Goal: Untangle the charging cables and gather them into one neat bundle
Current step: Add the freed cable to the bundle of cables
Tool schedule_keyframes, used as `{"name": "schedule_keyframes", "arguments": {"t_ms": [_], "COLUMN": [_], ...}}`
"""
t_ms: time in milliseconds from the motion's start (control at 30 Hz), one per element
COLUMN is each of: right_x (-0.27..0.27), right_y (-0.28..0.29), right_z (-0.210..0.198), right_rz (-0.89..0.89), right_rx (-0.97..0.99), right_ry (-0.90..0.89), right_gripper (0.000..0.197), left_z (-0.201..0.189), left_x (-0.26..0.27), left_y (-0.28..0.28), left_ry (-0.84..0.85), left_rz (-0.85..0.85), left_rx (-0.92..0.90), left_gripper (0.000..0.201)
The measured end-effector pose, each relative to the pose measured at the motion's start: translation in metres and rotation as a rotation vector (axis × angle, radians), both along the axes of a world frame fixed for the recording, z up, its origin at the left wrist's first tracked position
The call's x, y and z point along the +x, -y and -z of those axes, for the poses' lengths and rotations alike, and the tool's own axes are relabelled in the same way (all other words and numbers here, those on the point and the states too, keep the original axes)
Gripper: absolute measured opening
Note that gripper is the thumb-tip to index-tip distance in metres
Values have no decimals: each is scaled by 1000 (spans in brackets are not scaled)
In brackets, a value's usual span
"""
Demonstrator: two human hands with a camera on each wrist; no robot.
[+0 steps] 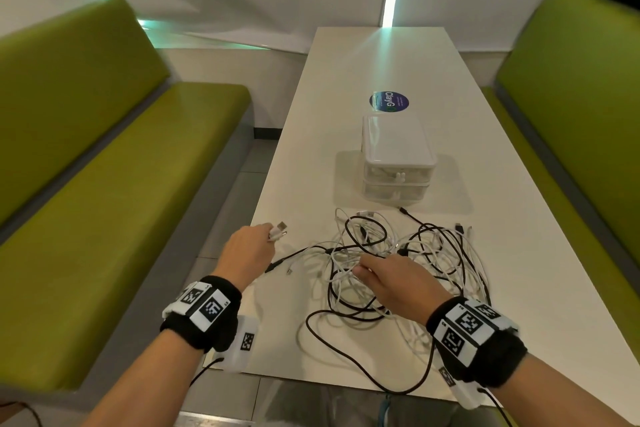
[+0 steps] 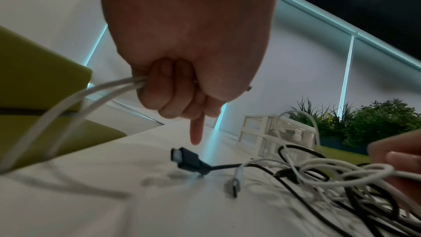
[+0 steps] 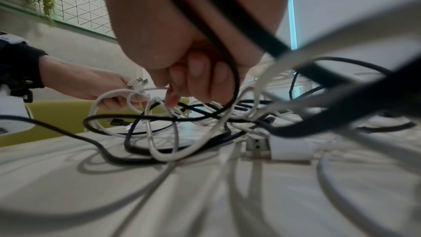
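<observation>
A: Left to right. The left hand [image 1: 247,251], at about 9 o'clock from the tangle, has its fingers curled round two white cable strands [image 2: 95,93]; their two USB plugs [image 1: 278,230] poke out past the knuckles. Likely parked off to the side so the freed ends stay clear of the mess.

B: Index finger?

A: Sticks out, pointing down at the tabletop [image 1: 346,87], holding nothing. Below it a black flat plug [image 2: 185,159] lies loose.

B: Centre?

A: The tangle of charging cables [image 1: 408,253] sits on the near half of the tabletop. Thin round cords, smooth white and matte black, looped over each other, limp. Not yet bundled.

B: Right hand?

A: The right hand [image 1: 398,282], over the middle of the tangle, pinches a white strand [image 3: 159,102] with fingertips, rest of the fingers tucked. Probably teasing out the strand that the left hand's ends belong to. A black cord [image 3: 227,60] drapes across the wrist.

B: Anything else?

A: A white plastic drawer box [image 1: 398,156] at 12 o'clock, glossy lid, rounded corners. Green benches [image 1: 104,201] on both sides.
</observation>
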State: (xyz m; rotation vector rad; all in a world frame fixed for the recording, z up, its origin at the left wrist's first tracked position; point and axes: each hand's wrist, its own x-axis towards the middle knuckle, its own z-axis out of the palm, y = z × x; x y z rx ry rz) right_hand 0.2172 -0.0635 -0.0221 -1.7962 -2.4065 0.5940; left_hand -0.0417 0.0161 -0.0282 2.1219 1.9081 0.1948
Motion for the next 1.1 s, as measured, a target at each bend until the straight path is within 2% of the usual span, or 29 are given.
{"name": "schedule_keyframes", "arguments": {"t_ms": [100, 200, 467, 600, 733, 833, 900, 1000, 1100], "right_x": [1, 1, -1, -1, -7, -13, -16, -22, -23], "right_y": [0, 0, 1, 1, -1, -4, -7, -10, -9], "right_z": [1, 0, 0, -5, -17, -22, -22, -20, -17], "right_rz": [5, 4, 3, 0, -2, 1, -14, -58, -75], "right_rx": [0, -2, -4, 21, 138, 249, 309, 299, 295], "right_ry": [-8, -11, -26, -22, -60, -152, -194, -197, -231], "right_gripper": [31, 32, 29, 31, 28, 23, 27, 37, 28], "left_z": [6, 10, 10, -2, -25, -41, -53, -66, -68], "left_x": [3, 2, 2, 5, 15, 26, 35, 48, 54], "left_y": [4, 7, 9, 10, 13, 16, 20, 29, 35], "left_ry": [-25, 22, -21, 103, 192, 227, 258, 357, 440], "left_rz": [18, 31, 41, 19, 22, 114, 205, 302, 302], "left_rx": [-46, -47, -157, -102, 49, 123, 135, 142, 126], "left_gripper": [27, 36, 29, 28, 30, 25, 18, 11, 10]}}
